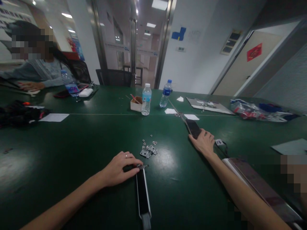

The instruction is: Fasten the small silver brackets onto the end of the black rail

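Note:
My left hand (122, 167) is closed, thumb and fingertips pinching a small metal piece (143, 166) at the far end of a long black bar with silver edges (143, 191). The bar points toward me along the table. Off to the right, my right hand (203, 142) is closed around the near end of a dark, flat, phone-like rectangle (192, 128); its exact kind is unclear. Between the hands, just beyond the bar, lie several small metal plates with holes (148, 152) and a scatter of nuts (144, 144).
Two water bottles (146, 100) (165, 95) and a small open box (136, 104) stand farther back on the green table (96, 137). A white tag (219, 142) and a long dark case (254, 179) lie by my right arm. Another person (51, 68) sits at the far left.

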`<state>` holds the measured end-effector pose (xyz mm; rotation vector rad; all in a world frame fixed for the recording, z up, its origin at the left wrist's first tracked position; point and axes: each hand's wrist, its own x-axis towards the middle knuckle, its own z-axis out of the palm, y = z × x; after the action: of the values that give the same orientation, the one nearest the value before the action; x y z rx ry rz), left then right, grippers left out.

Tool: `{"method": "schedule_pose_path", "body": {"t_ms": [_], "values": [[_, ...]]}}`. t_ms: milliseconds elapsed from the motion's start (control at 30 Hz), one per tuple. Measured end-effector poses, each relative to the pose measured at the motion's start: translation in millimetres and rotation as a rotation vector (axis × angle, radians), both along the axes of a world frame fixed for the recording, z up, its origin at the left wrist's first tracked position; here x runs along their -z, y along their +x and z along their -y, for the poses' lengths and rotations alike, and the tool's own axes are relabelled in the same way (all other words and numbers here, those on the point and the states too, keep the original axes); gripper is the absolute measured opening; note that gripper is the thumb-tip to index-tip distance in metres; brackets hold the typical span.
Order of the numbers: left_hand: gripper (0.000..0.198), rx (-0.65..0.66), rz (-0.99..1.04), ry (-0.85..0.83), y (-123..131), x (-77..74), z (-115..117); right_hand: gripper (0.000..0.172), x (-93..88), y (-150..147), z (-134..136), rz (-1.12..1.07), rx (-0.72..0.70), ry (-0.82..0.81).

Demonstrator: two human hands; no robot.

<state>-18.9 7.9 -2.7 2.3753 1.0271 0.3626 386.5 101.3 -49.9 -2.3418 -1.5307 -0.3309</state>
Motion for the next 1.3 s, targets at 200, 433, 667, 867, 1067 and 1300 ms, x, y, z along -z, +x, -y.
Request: {"method": "schedule_pose_path", "body": {"t_ms": [200, 433, 667, 867, 1067, 1300], "values": [[0.027, 0.007, 0.012, -0.002, -1.9, 2.9, -1.6, 0.066, -1.2, -0.1, 9.4, -0.001, 0.048, -0.005], [0.026, 0.025, 0.037, 0.025, -0.9, 1.7, -1.1, 0.063, -0.5, 1.4, 7.4, -0.035, 0.041, -0.034], [0.027, 0.010, 0.018, 0.026, -1.0, 2.2, -1.3, 0.070, -0.6, -1.0, 8.3, -0.034, 0.031, 0.009], [0.030, -0.001, -0.002, -0.003, -2.6, 2.6, -0.5, 0.067, -3.6, -5.1, 10.5, -0.036, 0.040, -0.003], [0.033, -0.019, -0.013, -0.025, -2.9, 3.6, 0.4, 0.063, -2.9, -4.6, 10.6, -0.054, 0.028, -0.019], [0.025, -0.031, -0.008, -0.043, -1.5, -2.4, 2.1, 0.063, -3.1, -4.7, 11.3, -0.052, 0.030, -0.016]]}}
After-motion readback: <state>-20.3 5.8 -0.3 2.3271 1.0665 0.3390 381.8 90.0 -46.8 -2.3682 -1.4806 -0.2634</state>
